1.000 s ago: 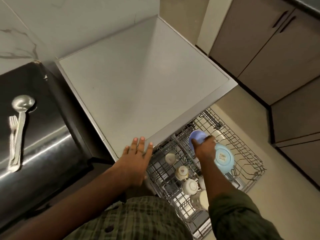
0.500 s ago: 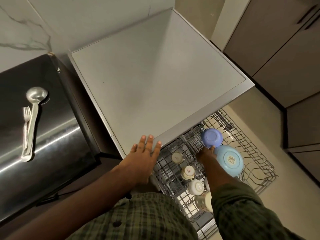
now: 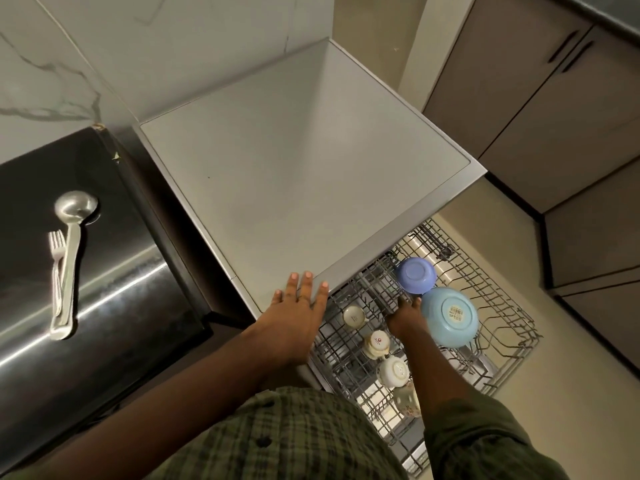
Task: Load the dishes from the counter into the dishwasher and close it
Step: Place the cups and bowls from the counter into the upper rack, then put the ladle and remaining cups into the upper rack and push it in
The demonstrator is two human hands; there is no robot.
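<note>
Left hand (image 3: 294, 313) is lying flat on the near corner of the dishwasher top (image 3: 294, 168), fingers straight and spread, gripping nothing. Right hand (image 3: 407, 315) is reaching down into the pulled-out rack (image 3: 502, 306), its fingers pointing toward the rack's wires just beside the two bowls; whether they are curling round a wire or merely touching cannot be told, as the fingertips are lying partly hidden among the tines.

The rack is holding, counted: two bowls and four cups. The purple bowl (image 3: 415, 274) is sitting upside down at the far side of the rack, close under the edge of the dishwasher top. The blue bowl (image 3: 450, 317) is sitting upside down just beside it, nearer the person, touching or nearly touching it, with a barcode sticker showing on its base. The right hand is resting immediately left of the blue bowl. The cups are standing in a row along the left part of the rack, all inverted: the first cup (image 3: 354, 316) farthest, a second cup (image 3: 377, 344) with a red mark on its base, a third cup (image 3: 393, 372), and a fourth cup (image 3: 407, 400) nearest, partly hidden by the right forearm.

On the dark counter (image 3: 121, 306) to the left, well apart from the rack, one ladle (image 3: 71, 244) and one fork (image 3: 58, 268) are lying side by side, touching.
</note>
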